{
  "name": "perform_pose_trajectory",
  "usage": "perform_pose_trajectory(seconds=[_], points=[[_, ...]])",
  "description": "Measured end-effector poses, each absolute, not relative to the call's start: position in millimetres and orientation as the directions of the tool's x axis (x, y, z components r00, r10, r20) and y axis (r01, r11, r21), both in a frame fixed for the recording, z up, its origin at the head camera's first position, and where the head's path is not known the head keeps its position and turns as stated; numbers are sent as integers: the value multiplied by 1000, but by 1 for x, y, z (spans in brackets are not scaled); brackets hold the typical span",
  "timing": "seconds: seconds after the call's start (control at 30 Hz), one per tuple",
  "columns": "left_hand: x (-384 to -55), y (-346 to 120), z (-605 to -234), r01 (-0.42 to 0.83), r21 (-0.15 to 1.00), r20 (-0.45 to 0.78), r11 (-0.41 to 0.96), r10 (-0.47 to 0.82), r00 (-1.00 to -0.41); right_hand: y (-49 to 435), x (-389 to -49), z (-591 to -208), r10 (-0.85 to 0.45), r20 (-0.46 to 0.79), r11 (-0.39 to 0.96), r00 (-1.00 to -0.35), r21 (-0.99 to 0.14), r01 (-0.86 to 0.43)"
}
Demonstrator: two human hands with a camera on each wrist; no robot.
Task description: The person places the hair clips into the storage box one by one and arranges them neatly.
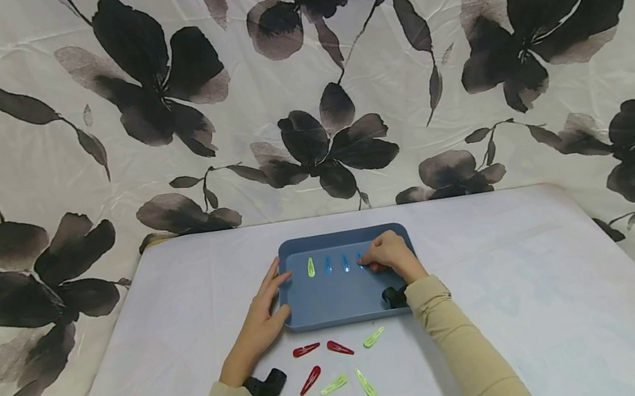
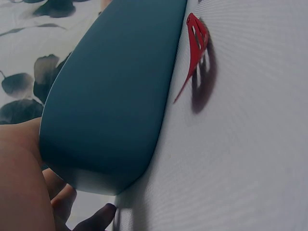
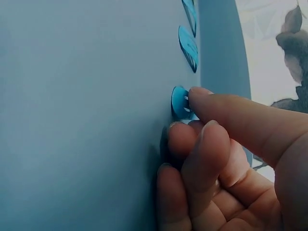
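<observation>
A blue-grey tray lies on the table, holding a row of snap hair clips near its far side. From the left come a green hair clip and two blue hair clips. At the row's right end, my right hand pinches another blue hair clip between thumb and fingertip, low over the tray floor. My left hand rests along the tray's left edge, fingers spread and mostly straight. In the left wrist view, some of its fingers are hidden behind the tray wall.
In front of the tray lie several loose clips on the white tablecloth: red hair clips to the left and green hair clips to the right. A floral cloth hangs behind the table. Black wrist cameras sit on both wrists.
</observation>
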State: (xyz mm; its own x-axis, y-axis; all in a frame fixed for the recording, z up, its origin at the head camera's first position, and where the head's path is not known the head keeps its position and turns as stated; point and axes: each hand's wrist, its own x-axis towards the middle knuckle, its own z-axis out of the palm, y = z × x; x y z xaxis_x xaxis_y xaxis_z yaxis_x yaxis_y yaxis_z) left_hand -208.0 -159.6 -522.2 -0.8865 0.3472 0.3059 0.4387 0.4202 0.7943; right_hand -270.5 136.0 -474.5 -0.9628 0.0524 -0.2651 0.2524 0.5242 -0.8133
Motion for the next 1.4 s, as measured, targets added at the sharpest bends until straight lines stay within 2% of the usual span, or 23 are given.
perform_pose_trajectory(seconds=[0.27,0.53,0.73,0.97,1.13,1.27,1.4], points=[[-209,-161,-524,448,792,316,414,350,-882,147,-269,-461,-13,-298,449,-955,-855,261],[-210,-161,-524,439,793,307,422,347,-886,146,-256,-439,-48,-204,479,-978,-864,156],[-209,-161,-523,441,795,309,416,349,-885,141,-239,-423,-73,-92,561,-993,-827,35],[-209,-160,-523,441,794,308,419,349,-885,134,-212,-408,-141,119,561,-983,-808,-179],[-208,-159,-522,435,797,302,419,347,-888,131,-194,-406,-255,319,510,-913,-758,-407],[-208,-159,-522,433,797,301,421,345,-889,130,-182,-407,-384,449,419,-807,-694,-585],[-209,-159,-523,437,795,305,421,345,-888,128,-172,-410,-492,522,324,-697,-633,-703]])
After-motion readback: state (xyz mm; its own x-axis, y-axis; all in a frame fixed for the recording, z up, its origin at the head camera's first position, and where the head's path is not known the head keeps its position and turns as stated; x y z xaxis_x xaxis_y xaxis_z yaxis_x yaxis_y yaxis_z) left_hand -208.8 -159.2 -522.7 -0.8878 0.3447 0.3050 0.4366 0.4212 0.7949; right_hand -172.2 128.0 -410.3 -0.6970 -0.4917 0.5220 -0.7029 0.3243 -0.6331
